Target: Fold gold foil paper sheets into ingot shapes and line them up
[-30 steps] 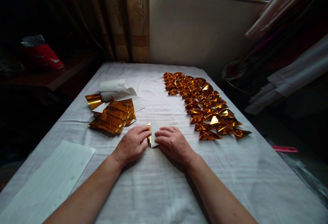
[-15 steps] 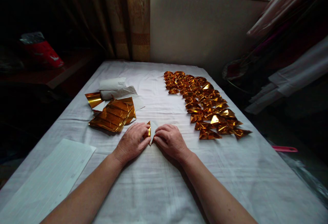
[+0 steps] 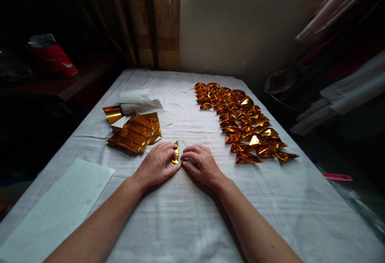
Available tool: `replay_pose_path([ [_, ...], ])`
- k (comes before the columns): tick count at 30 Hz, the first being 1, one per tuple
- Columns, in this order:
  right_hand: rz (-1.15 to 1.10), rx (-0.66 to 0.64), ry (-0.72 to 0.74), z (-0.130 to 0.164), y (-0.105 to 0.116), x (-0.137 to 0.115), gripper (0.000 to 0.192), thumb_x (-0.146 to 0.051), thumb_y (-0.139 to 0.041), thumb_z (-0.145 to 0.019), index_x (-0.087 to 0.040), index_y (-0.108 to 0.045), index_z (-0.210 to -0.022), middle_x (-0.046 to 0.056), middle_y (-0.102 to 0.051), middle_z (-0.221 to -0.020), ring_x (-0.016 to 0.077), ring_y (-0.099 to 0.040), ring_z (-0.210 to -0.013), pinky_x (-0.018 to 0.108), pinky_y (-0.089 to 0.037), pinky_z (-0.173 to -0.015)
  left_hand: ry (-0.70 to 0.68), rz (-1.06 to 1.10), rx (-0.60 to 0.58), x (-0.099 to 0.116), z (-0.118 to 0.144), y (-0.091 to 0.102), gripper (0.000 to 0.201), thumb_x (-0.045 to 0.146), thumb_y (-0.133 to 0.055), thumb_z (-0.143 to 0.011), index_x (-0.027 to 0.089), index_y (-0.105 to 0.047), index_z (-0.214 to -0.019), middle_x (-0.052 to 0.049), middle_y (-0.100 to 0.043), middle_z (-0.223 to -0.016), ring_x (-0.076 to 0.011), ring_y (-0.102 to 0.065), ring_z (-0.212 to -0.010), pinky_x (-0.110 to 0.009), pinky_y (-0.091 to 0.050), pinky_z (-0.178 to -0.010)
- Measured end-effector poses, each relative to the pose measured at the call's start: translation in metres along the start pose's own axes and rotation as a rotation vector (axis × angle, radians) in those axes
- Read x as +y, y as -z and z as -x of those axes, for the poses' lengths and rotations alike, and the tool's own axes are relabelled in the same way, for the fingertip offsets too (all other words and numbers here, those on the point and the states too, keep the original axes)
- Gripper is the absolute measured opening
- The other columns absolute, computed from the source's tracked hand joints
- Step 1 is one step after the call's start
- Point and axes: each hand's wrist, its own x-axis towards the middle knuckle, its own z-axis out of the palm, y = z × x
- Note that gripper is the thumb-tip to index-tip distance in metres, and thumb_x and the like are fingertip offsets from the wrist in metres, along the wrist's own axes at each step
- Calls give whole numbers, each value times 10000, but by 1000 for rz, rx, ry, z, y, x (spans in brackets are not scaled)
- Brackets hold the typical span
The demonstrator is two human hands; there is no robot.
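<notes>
Compared with half a second earlier, less of the foil sheet [image 3: 178, 152] is showing: both hands are closing in over it, and only a narrow gold edge and a sliver of white backing are remaining visible between the fingertips. The left hand [image 3: 156, 165] is lying palm-down on the white cloth [image 3: 186, 223], forearm stretching in from the lower left, fingers curling onto the sheet's left side. The right hand [image 3: 202, 164] is mirroring it from the lower right, fingers pinching the sheet's right edge. Both hands are pressing the sheet against the cloth at table centre. Folded gold pieces [image 3: 243, 120] are lying in rows to the right, well apart; a stack of gold sheets [image 3: 135, 132] is lying to the left.
</notes>
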Motion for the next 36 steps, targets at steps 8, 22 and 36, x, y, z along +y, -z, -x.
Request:
replay_pose_path([
  [8, -32, 46, -67, -2, -5, 1, 43, -216, -690, -840, -239, -693, -803, 17, -715, -995, 187, -619, -963, 364, -396, -879, 11, 15, -13, 0, 0, 0, 94, 227, -665, -789, 212, -573, -777, -60, -634, -1184, -228, -550, -1164, -420, -421, -1046],
  [22, -10, 61, -139, -5, -10, -5, 82, -218, -708, -826, -225, -662, -759, 7, -703, -961, 181, -599, -946, 339, -367, -870, 35, 68, -40, -2, 1, -1, 151, 307, -694, -809, 212, -579, -785, -59, -631, -1207, -237, -532, -1190, -434, -401, -1058],
  [36, 18, 44, -197, -5, -8, -11, 92, -242, -724, -787, -235, -649, -840, 30, -687, -1021, 215, -579, -1007, 362, -370, -896, 59, 28, 16, 1, 1, -7, 211, 238, -741, -726, 216, -534, -763, -50, -630, -1171, -230, -540, -1153, -410, -408, -1037],
])
